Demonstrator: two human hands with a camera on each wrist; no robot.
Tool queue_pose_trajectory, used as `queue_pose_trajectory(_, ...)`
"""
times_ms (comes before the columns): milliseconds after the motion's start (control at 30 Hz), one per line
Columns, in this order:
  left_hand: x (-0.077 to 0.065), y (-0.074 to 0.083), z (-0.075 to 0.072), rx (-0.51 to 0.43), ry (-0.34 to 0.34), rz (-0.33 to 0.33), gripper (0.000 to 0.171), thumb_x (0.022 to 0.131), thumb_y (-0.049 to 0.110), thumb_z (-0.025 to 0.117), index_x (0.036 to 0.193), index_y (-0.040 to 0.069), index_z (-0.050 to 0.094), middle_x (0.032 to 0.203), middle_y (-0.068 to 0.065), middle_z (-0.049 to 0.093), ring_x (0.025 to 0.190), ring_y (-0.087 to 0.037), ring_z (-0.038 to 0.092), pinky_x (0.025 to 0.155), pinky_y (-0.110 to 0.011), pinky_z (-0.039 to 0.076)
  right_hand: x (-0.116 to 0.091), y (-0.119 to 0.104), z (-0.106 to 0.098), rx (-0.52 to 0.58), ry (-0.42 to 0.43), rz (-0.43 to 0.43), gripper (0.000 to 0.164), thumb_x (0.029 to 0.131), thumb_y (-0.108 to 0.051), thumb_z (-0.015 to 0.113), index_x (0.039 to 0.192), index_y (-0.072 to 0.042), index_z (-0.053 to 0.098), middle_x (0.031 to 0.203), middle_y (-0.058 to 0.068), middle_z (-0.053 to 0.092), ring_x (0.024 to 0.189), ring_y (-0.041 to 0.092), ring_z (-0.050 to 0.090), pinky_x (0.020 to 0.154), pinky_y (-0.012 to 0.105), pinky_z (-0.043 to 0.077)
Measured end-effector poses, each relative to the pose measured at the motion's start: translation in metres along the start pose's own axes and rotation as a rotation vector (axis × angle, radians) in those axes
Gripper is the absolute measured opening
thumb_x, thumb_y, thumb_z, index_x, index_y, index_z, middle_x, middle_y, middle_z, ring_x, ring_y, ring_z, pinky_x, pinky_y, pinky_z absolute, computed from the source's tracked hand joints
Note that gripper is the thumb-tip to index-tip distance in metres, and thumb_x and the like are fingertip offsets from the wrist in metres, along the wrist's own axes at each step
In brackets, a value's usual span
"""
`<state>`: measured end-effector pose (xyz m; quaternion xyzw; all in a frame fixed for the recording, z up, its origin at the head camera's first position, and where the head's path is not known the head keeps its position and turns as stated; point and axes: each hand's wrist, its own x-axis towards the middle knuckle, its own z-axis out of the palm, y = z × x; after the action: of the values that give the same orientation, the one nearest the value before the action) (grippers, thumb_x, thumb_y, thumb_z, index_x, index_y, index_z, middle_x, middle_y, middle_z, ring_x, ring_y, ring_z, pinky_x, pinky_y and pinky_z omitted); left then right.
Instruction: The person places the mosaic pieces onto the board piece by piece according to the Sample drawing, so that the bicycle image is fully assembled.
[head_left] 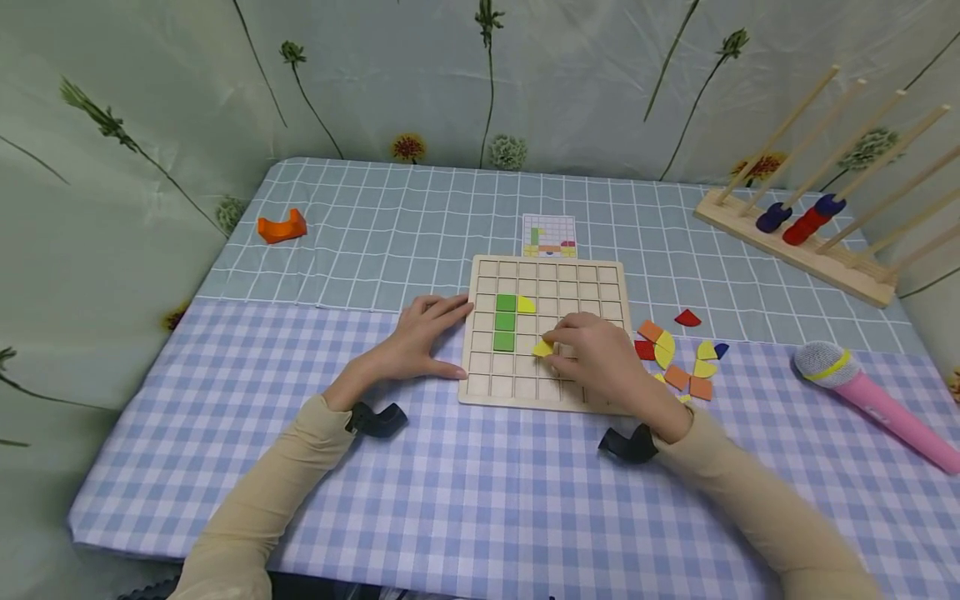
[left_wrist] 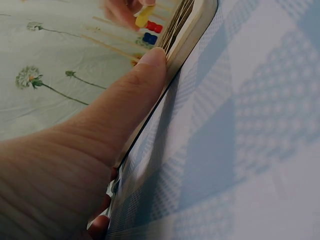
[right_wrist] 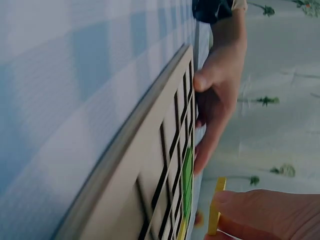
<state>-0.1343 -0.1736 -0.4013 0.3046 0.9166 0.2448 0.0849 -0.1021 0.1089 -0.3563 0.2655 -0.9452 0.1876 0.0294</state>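
Held piece: one yellow piece [head_left: 542, 349], pinched above the grid board, its shape partly hidden by fingers
Right hand [head_left: 595, 354]: thumb and fingers grasping that piece
Left hand [head_left: 422, 342]: released, fingers and thumb spread, touching the board's left edge
Grid board [head_left: 549, 406]: one, wooden, flat on the desk
Green squares [head_left: 505, 322]: three, in one column on the board's left half
Yellow tile [head_left: 527, 305]: one, with a rounded corner, just right of the top green square
Loose pieces right of the board: three orange pieces [head_left: 701, 388], two red pieces [head_left: 687, 317], one blue piece [head_left: 722, 351]; at least four yellow pieces [head_left: 705, 368], some partly covered by the right arm
Pattern card [head_left: 549, 234]: one, just beyond the board's far edge
Microphone [head_left: 876, 407]: one, pink, far right
Rod stand [head_left: 795, 247]: one, wooden, at far right; four rod tips in view, red and blue beads on two rods
Orange object [head_left: 282, 227]: one, far left
Desk [head_left: 465, 492]: two cloths, one checked, one with a white grid
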Motion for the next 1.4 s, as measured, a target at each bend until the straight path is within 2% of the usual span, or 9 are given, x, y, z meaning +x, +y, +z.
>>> queue_pose_trajectory(333,0.000,0.000,0.000,-0.006,-0.005,0.000,0.099,0.071,0.045,0.078,0.149,0.012,0.027,0.156,-0.009,0.024,0.135,-0.034,0.020,0.104,-0.056,0.020,0.017,-0.031,0.015,0.015,-0.023,-0.094,0.022,0.080,-0.021,0.073,0.098,-0.009,0.075,0.093,0.004,0.070,0.089,0.017,0.062,0.073,0.032,0.052)
queue_pose_trajectory(533,0.000,-0.001,0.000,-0.007,-0.003,0.013,0.101,0.069,0.045,0.080,0.148,0.012,0.028,0.156,-0.008,0.024,0.135,-0.033,0.020,0.103,-0.054,0.021,0.025,-0.041,0.026,-0.031,-0.051,-0.144,0.020,0.081,-0.019,0.070,0.097,-0.010,0.075,0.092,0.003,0.068,0.088,0.016,0.060,0.070,0.031,0.051)
queue_pose_trajectory(733,0.000,-0.001,0.000,-0.007,-0.003,0.013,0.102,0.067,0.045,0.081,0.148,0.012,0.029,0.156,-0.008,0.024,0.134,-0.032,0.021,0.102,-0.054,0.021,0.030,-0.049,0.033,-0.073,-0.040,-0.190,0.016,0.080,-0.017,0.068,0.093,-0.011,0.075,0.090,0.002,0.067,0.085,0.016,0.059,0.066,0.030,0.050)
queue_pose_trajectory(900,0.000,-0.001,0.000,-0.014,-0.010,0.002,0.102,0.068,0.046,0.080,0.148,0.012,0.028,0.157,-0.007,0.023,0.134,-0.031,0.021,0.104,-0.054,0.020,0.034,-0.052,0.038,-0.102,-0.049,-0.196,0.011,0.080,-0.015,0.067,0.089,-0.013,0.075,0.086,0.001,0.065,0.083,0.016,0.057,0.066,0.029,0.049)
queue_pose_trajectory(1133,0.001,-0.001,0.001,-0.011,-0.008,0.006,0.102,0.068,0.045,0.081,0.148,0.012,0.029,0.157,-0.007,0.023,0.134,-0.031,0.021,0.104,-0.055,0.020,0.032,-0.050,0.038,-0.079,-0.080,-0.200,0.010,0.082,-0.016,0.069,0.089,-0.011,0.075,0.090,0.003,0.065,0.085,0.017,0.054,0.069,0.029,0.048)
queue_pose_trajectory(1400,0.000,-0.002,0.001,-0.010,0.000,0.011,0.102,0.067,0.045,0.081,0.148,0.012,0.029,0.157,-0.008,0.024,0.135,-0.032,0.021,0.103,-0.055,0.021,0.025,-0.043,0.031,-0.055,-0.059,-0.209,0.014,0.082,-0.012,0.065,0.092,-0.010,0.074,0.092,0.004,0.066,0.085,0.017,0.055,0.069,0.029,0.049)
